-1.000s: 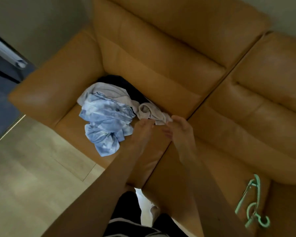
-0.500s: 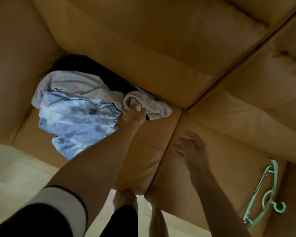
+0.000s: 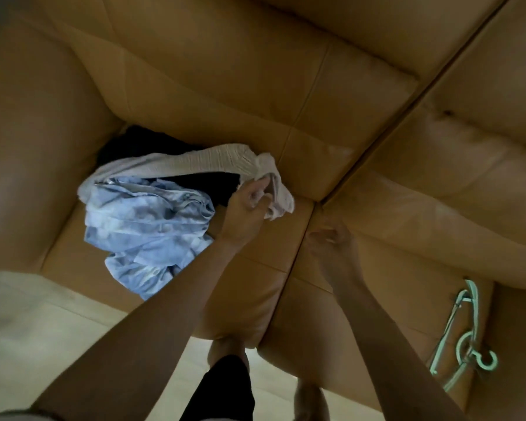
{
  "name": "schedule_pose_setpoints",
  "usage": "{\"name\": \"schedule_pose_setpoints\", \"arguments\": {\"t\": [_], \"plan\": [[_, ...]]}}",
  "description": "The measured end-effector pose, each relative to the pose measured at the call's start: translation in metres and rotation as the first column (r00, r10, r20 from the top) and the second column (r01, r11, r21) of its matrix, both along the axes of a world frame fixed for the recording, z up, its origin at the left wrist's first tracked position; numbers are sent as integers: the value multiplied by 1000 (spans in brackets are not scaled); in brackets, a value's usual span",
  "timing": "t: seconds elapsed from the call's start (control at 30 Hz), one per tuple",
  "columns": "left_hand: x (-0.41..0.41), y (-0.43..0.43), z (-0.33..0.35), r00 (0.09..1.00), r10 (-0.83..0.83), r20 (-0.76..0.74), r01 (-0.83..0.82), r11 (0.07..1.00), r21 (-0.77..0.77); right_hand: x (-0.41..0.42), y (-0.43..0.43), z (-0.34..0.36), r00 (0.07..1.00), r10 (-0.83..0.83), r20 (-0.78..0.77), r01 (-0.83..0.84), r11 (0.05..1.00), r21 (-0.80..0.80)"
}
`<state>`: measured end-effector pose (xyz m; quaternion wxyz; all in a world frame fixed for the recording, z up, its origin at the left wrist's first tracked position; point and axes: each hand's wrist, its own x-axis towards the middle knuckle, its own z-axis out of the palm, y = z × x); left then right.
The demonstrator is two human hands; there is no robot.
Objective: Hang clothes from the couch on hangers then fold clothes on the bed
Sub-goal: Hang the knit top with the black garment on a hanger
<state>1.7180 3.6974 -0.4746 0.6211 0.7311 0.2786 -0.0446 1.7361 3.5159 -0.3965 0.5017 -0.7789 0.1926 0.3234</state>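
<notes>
A pile of clothes lies in the left corner of the tan leather couch (image 3: pixel 346 95). A blue and white tie-dye garment (image 3: pixel 143 226) sits in front, a dark garment (image 3: pixel 140 144) lies at the back. My left hand (image 3: pixel 246 205) grips one end of a pale grey ribbed garment (image 3: pixel 195 162) and holds it raised above the seat, stretched across the pile. Over the seam between the two seat cushions hovers my right hand (image 3: pixel 331 241), fingers loosely spread and holding nothing.
Mint green hangers (image 3: pixel 465 338) lie on the right seat cushion near its front edge. Light wooden floor (image 3: pixel 43 329) runs in front of the couch, where my legs and feet stand. The couch armrest rises at the left.
My left hand has pulled the grey garment's end up and to the right, stretching it out from the pile. My right hand has drifted slightly toward the garment. The camera has shifted.
</notes>
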Motion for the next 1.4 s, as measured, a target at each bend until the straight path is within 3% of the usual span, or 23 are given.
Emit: {"name": "schedule_pose_setpoints", "arguments": {"t": [0.23, 0.33, 0.4, 0.5, 0.6, 0.8, 0.93, 1.07, 1.13, 1.3, 1.4], "plan": [[5, -34, 215, 885, -154, 439, 88, 982, 167, 13, 1, 91, 941, 107, 322, -135, 989, 65], [9, -53, 303, 822, -204, 531, 86, 967, 239, 22, -9, 135, 865, 140, 482, -208, 974, 90], [12, -65, 347, 787, -201, 583, 56, 965, 257, 28, -18, 162, 850, 136, 508, -229, 966, 124], [10, -90, 407, 712, -229, 664, 18, 951, 309, 36, -48, 203, 763, 131, 633, -232, 970, 78], [12, -104, 450, 655, -249, 714, -6, 942, 335, 42, -76, 229, 751, 142, 645, -260, 961, 91], [12, -126, 525, 541, -438, 717, -76, 824, 561, 70, -146, 314, 705, 11, 709, -102, 991, 86], [17, -135, 572, 511, -535, 673, -156, 712, 685, 86, -186, 399, 610, -91, 787, -71, 983, 168], [24, -147, 620, 527, -516, 675, -149, 727, 671, 95, -206, 477, 516, -115, 849, -113, 973, 200], [32, -162, 630, 543, -537, 646, -83, 731, 677, 92, -211, 506, 473, -59, 879, -153, 977, 148], [55, -219, 585, 547, -765, 339, 367, 583, 724, 76, -218, 540, 390, 103, 915, -280, 960, 11], [77, -238, 551, 587, -703, 402, 272, 639, 720, 75, -237, 551, 373, 95, 923, -266, 964, 8]]}}
